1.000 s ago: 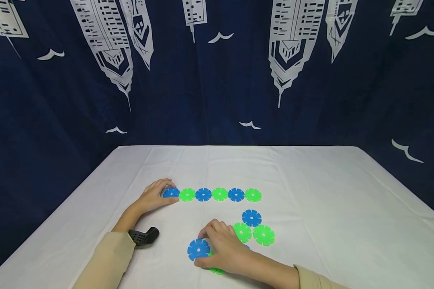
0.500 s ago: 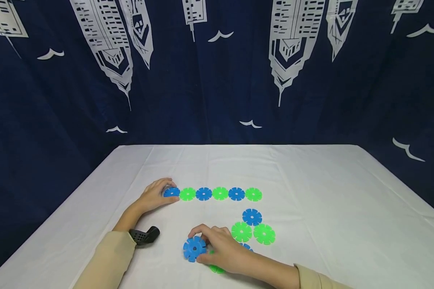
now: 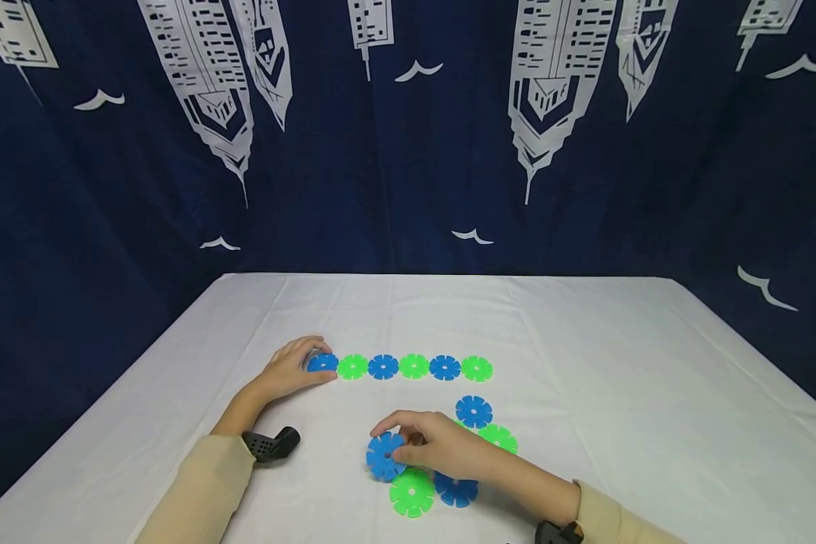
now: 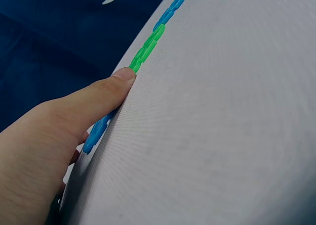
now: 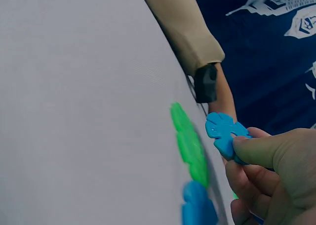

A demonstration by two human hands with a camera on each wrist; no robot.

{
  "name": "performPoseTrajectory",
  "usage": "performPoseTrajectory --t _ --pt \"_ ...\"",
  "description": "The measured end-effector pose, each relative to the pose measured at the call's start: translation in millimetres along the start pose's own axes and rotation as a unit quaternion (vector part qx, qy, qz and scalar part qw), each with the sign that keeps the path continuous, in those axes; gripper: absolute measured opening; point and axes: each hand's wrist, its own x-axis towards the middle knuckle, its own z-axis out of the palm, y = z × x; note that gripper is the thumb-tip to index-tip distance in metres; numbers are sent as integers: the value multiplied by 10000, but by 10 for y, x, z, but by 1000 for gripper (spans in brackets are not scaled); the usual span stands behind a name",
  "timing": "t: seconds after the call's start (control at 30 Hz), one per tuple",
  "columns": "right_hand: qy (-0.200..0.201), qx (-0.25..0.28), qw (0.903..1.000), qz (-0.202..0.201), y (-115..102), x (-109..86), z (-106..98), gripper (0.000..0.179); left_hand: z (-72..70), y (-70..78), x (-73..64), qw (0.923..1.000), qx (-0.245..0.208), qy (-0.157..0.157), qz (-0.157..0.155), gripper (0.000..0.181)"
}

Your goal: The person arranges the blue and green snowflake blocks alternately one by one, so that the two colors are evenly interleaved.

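Note:
A row of several blue and green flower-shaped interlocking discs [image 3: 414, 366] lies flat across the middle of the table, edge to edge. At its left end, my left hand [image 3: 287, 372] holds the blue disc [image 3: 323, 362] between thumb and fingers; the left wrist view shows the thumb [image 4: 106, 92] along its near side. Nearer me, my right hand [image 3: 438, 446] pinches a single blue disc [image 3: 383, 458] by its edge, tilted up, raised off the cloth in the right wrist view. Just below it lie a green disc [image 3: 412, 495] and a blue disc [image 3: 456, 493], the latter partly under my hand.
Beyond my right hand are another blue disc [image 3: 474, 412] and a green disc [image 3: 500, 437]; one more green disc is mostly hidden by the hand. The white tablecloth [image 3: 619, 363] reaches back to a dark blue curtain [image 3: 381, 166] with white prints.
The right hand first shifts slightly left, then up and right with the blue disc, uncovering the green and blue discs below and covering another green one. The left hand stays put.

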Motion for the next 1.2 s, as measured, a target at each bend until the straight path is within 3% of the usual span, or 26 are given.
performPoseTrajectory --t 0.23,0.73,1.2 --pt "333 -72 9993 125 70 -23 -267 29 -13 1 13 10000 -39 -24 18 46" --pt "963 -189 9938 520 530 -166 -993 33 1 9 20 10000 -35 -44 -45 47" --pt "1396 -339 9849 968 885 -380 -1415 37 11 -21 23 10000 -38 -30 -38 48"
